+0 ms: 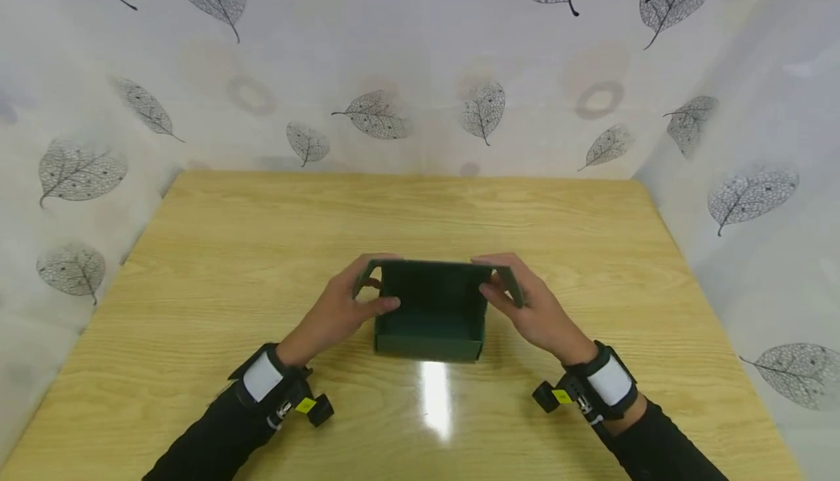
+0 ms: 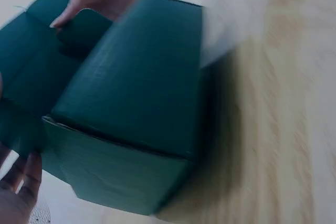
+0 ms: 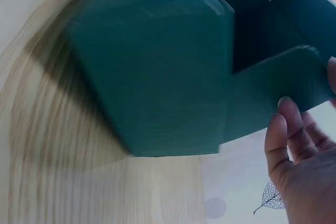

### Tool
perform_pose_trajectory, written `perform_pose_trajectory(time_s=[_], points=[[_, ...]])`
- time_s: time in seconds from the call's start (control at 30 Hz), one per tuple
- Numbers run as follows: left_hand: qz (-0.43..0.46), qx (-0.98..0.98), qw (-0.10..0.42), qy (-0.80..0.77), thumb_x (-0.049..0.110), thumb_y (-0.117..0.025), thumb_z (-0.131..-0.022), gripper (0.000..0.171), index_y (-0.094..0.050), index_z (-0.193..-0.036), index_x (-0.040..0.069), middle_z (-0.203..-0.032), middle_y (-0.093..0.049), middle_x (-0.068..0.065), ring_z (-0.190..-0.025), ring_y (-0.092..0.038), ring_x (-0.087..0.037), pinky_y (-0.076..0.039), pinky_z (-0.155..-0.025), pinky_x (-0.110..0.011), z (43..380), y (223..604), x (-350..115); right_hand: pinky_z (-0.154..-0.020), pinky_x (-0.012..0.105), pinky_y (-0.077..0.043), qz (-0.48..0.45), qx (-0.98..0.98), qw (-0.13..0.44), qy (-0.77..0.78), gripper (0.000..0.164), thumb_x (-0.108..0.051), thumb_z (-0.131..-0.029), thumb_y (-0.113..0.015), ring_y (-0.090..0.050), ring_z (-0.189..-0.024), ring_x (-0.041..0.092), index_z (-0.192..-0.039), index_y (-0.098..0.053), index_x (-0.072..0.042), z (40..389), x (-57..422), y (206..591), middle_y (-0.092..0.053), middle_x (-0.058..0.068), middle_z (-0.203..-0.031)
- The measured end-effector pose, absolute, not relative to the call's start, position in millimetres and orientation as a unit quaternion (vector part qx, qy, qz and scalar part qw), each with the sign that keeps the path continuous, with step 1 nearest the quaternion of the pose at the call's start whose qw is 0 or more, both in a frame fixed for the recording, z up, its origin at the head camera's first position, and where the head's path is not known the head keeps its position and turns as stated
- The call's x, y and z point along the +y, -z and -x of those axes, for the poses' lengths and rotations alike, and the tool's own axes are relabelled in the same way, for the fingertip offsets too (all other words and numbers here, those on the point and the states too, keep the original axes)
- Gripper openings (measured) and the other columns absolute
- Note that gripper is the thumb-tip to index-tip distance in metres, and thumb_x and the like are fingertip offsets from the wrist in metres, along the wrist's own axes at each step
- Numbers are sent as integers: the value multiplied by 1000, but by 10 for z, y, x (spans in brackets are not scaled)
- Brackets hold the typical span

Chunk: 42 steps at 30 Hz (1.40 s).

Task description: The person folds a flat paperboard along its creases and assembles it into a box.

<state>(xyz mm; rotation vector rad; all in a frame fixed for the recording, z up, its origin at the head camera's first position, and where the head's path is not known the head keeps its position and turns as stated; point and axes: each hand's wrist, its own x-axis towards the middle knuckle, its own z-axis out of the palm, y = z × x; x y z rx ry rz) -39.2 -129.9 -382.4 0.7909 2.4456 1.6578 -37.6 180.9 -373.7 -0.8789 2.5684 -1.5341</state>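
Note:
A dark green cardboard box (image 1: 429,350) stands at the middle of the table with its lid raised and its inside facing me. My left hand (image 1: 341,306) grips the box at its left side flap (image 1: 362,279), thumb reaching in over the opening. On the other side my right hand (image 1: 534,313) holds the right side flap (image 1: 512,288), thumb inside and fingers behind. The right wrist view shows these fingertips (image 3: 284,109) against the flap (image 3: 262,95). In the left wrist view the box's outer wall (image 2: 131,82) is close, with both hands at the flaps.
The light wooden table (image 1: 216,248) has a bright glare (image 1: 434,401) in front of the box. Pale fabric (image 1: 420,44) printed with dark leaves hangs behind and along both sides of the table. Each wrist bears a strapped camera (image 1: 320,409).

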Motion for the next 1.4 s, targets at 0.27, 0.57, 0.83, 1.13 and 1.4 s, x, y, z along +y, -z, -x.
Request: perform_pose_trajectory(time_s=[0.27,0.57,0.83,1.13,1.4], points=[[-371,841,-33,-393,-11,-74,-74,80,-44,-142,20,-147,-35,-8,-135,-33,-28,-38,-101,-50,425,4102,-1478,-84,37,-48,358,858,-21,367,85,27,-74,-51,-41,-120,22,-143,-42,-21,279,1833,4068,-32,12,-142],[-359,879,46,-310,-36,-44,-73,104,-26,-150,32,-158,-10,-10,-143,-13,-29,-49,-87,-37,450,4255,-1710,-59,20,-49,342,887,39,307,111,32,-61,-62,-39,-127,36,-149,-30,-27,211,1905,4188,-7,20,-155],[-364,885,68,-282,-31,-51,-74,104,-25,-150,35,-158,-11,-5,-141,-20,-30,-49,-85,-35,508,4255,-1762,-72,33,-51,359,903,27,233,106,7,-66,-82,-53,-116,31,-150,-28,-30,255,1925,4196,-14,19,-155],[-419,884,9,-206,14,-80,-75,88,-33,-148,32,-155,-21,-14,-135,-35,-33,-47,-94,-45,607,4201,-1774,-74,40,-51,386,906,-19,174,96,-13,-70,-85,-60,-86,16,-148,-32,-33,326,1935,4211,-22,19,-153],[-427,875,25,-227,23,-83,-72,81,-42,-142,27,-155,-23,-12,-135,-35,-29,-45,-96,-42,719,4217,-1745,-80,42,-52,373,904,15,208,93,-14,-71,-84,-58,-108,31,-146,-35,-35,366,1924,4214,-22,17,-153]])
